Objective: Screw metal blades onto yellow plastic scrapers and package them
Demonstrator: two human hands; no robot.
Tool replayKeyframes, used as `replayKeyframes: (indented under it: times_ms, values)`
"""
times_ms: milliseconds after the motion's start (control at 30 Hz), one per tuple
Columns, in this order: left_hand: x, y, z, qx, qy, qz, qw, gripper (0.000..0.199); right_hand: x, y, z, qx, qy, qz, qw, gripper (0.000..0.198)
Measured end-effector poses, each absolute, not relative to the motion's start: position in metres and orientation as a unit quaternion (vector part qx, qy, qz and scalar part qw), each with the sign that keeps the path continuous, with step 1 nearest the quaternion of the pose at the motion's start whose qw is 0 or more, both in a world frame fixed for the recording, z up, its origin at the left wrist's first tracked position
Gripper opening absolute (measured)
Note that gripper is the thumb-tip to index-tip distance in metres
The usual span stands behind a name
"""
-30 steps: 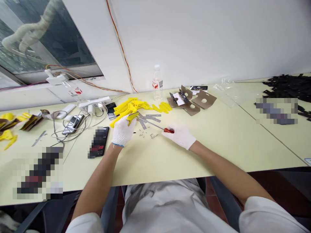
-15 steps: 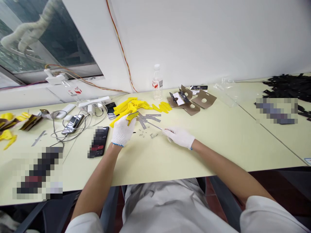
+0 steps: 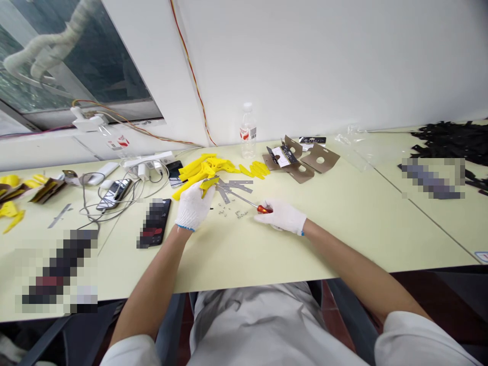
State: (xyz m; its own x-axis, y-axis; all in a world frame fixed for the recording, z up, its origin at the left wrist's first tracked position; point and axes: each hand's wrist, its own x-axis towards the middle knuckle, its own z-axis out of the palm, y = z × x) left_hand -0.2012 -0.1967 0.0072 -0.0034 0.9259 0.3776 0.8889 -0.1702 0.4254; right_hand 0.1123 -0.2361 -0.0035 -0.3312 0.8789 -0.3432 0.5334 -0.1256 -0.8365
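White knit gloves cover both hands. My left hand [image 3: 193,206] is closed around a yellow plastic scraper [image 3: 208,184] that has a grey metal blade along its top. A screwdriver [image 3: 264,209] with a red handle is held in my right hand [image 3: 285,217], its shaft pointing left and its tip close to the scraper. Whether the tip touches a screw is too small to tell. Several flat grey blades [image 3: 234,187] lie fanned out just beyond the hands. Small screws [image 3: 240,214] are scattered on the table between them. More yellow scraper parts [image 3: 208,166] are heaped behind my left hand.
Small yellow pieces [image 3: 254,169], a water bottle [image 3: 247,133] and brown cardboard packaging [image 3: 319,157] stand toward the wall. Phones [image 3: 155,223] and tangled cables [image 3: 131,195] lie on the left. A black pile of parts [image 3: 452,140] sits at the far right.
The fingers of my right hand have shifted on the screwdriver, so more of its red handle shows. My left hand and the scraper stay almost in place.
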Motion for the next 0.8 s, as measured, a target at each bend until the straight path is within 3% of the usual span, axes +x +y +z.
replayKeyframes:
  times_ms: [100, 200, 400, 533, 800]
  values:
    - [-0.201, -0.196, 0.006, 0.701, 0.647, 0.297, 0.03, 0.044, 0.109, -0.235, -0.01, -0.579, -0.708, 0.343, 0.217, 0.032]
    - [-0.202, -0.195, 0.006, 0.702, 0.647, 0.297, 0.033, 0.045, 0.109, -0.234, -0.015, -0.574, -0.758, 0.231, 0.206, 0.038]
    - [-0.204, -0.194, 0.004, 0.699, 0.652, 0.292, 0.032, 0.045, 0.107, -0.235, -0.017, -0.598, -0.775, 0.15, 0.137, 0.038]
    - [-0.204, -0.193, 0.004, 0.7, 0.651, 0.291, 0.03, 0.043, 0.107, -0.234, -0.015, -0.575, -0.774, 0.217, 0.151, 0.038]
    - [-0.204, -0.195, 0.005, 0.706, 0.644, 0.294, 0.026, 0.046, 0.116, -0.238, -0.006, -0.478, -0.629, 0.592, 0.157, 0.053]
